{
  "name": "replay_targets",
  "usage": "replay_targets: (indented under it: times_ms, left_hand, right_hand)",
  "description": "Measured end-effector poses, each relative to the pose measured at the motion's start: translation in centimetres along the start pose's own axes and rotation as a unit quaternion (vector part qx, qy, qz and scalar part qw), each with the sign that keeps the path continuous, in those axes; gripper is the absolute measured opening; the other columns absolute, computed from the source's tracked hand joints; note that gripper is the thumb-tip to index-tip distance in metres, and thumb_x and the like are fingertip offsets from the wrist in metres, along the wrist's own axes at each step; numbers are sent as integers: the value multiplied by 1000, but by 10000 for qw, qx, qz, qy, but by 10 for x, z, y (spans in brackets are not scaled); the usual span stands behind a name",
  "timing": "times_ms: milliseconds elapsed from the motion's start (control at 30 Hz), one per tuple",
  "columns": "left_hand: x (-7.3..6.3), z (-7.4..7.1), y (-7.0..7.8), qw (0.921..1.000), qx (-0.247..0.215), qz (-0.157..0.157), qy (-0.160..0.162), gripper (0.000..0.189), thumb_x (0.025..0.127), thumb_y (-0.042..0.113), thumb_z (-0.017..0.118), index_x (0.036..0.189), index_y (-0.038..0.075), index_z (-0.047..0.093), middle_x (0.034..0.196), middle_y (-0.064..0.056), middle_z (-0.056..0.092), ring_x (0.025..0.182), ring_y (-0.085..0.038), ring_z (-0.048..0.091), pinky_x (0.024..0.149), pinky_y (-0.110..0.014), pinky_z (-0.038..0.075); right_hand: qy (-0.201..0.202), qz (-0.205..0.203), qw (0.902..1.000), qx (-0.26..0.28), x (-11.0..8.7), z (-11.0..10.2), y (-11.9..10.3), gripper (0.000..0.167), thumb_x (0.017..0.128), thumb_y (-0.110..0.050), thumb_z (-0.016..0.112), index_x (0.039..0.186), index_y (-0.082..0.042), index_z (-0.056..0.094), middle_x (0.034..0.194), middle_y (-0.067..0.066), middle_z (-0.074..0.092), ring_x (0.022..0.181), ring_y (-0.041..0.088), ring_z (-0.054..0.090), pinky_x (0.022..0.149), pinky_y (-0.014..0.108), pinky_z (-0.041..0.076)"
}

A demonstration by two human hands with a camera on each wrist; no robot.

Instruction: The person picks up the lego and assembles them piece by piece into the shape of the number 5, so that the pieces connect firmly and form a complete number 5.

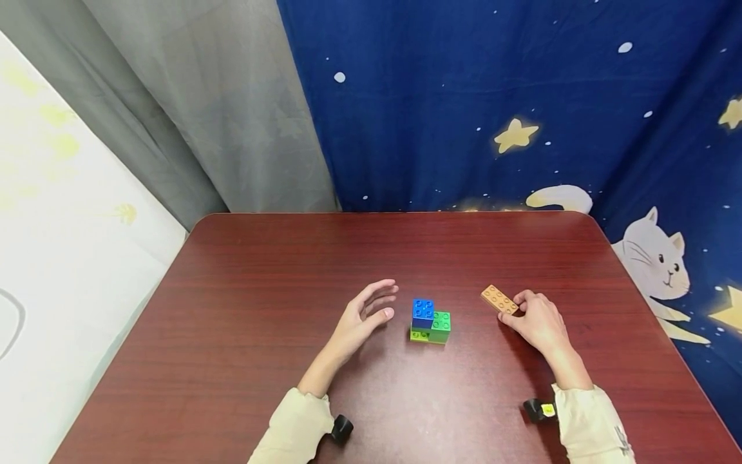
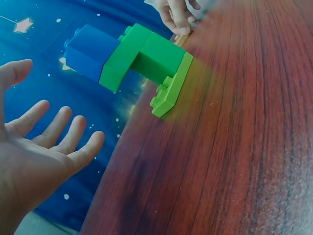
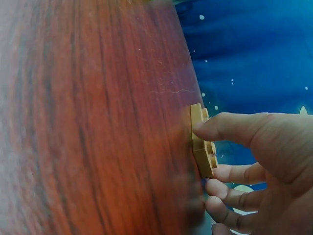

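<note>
On the table stands a small stack of toy building bricks: a blue brick on top, green bricks below it, and a thin lime-green plate at the bottom. My left hand is held just left of this stack, fingers spread and nothing in them. Off to the right lies a flat tan brick with two rows of studs. The thumb and fingers of my right hand pinch its near right end. In the right wrist view the thumb lies against the tan brick's side.
A dark red wooden table with rounded far corners carries everything. Behind it hang a grey curtain and a blue curtain with stars and a cat. Black wrist devices sit by both cream sleeves.
</note>
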State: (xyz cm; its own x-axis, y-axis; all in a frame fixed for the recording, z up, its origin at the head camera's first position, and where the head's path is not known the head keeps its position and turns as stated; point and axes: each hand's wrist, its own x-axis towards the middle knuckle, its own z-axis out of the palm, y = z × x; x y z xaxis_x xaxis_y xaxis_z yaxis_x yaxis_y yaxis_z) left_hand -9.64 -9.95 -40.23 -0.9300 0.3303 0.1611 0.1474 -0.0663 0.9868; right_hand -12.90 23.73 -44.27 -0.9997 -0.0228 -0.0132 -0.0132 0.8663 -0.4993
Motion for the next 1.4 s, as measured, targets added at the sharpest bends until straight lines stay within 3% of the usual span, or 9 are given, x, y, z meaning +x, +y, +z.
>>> replay_targets:
  times_ms: [200,400,633,800,967,1200,1400]
  left_hand:
    - [-1,0,2,9999,81,133,49,42,90,-4,53,131,-5,44,129,-23,49,118,-38,47,86,-29,46]
    - [0,-1,3,9998,107,155,88,39,91,-3,53,129,-6,46,128,-22,50,117,-37,48,89,-31,45]
    - [4,-6,-26,9993,79,351,57,37,91,1,56,127,-4,50,126,-16,54,116,-45,45,92,-35,43]
    - [4,-3,-14,9993,122,344,102,35,90,-5,53,124,-11,49,123,-24,53,114,-44,48,91,-32,44]
    - [2,2,0,9992,281,271,129,31,91,-4,53,121,-14,51,119,-25,55,111,-41,51,89,-29,45]
    - [2,4,1,9987,444,198,123,29,91,-2,54,119,-12,54,116,-21,57,108,-38,52,87,-30,46]
    - [2,6,3,9986,526,92,31,31,91,0,55,121,-11,53,119,-19,56,110,-34,53,87,-34,47]
  right_hand:
    - [192,-108,9998,2,0,3,2,34,73,-23,73,92,0,59,86,15,57,80,34,53,64,48,40]
    - [413,-178,9989,148,0,3,0,31,74,-21,72,94,-1,59,85,15,62,80,34,57,66,49,42]
    - [785,-257,9959,356,-3,0,-7,29,74,-19,69,96,-5,58,84,13,67,81,33,62,67,48,42]
    - [1048,-549,9918,475,-6,-6,-18,29,74,-16,70,98,-5,59,84,14,66,77,31,60,66,47,41]
    - [1339,-948,9839,706,-8,-8,-33,28,73,-15,72,97,-6,61,86,14,65,74,30,57,65,43,40]
    - [1787,-1563,9665,977,-12,-11,-52,30,71,-14,75,97,-8,63,84,8,64,74,22,55,61,36,46]
    - [1745,-1757,9632,1046,-17,-16,-63,33,71,-15,77,101,-11,65,85,5,64,73,16,54,61,30,45]
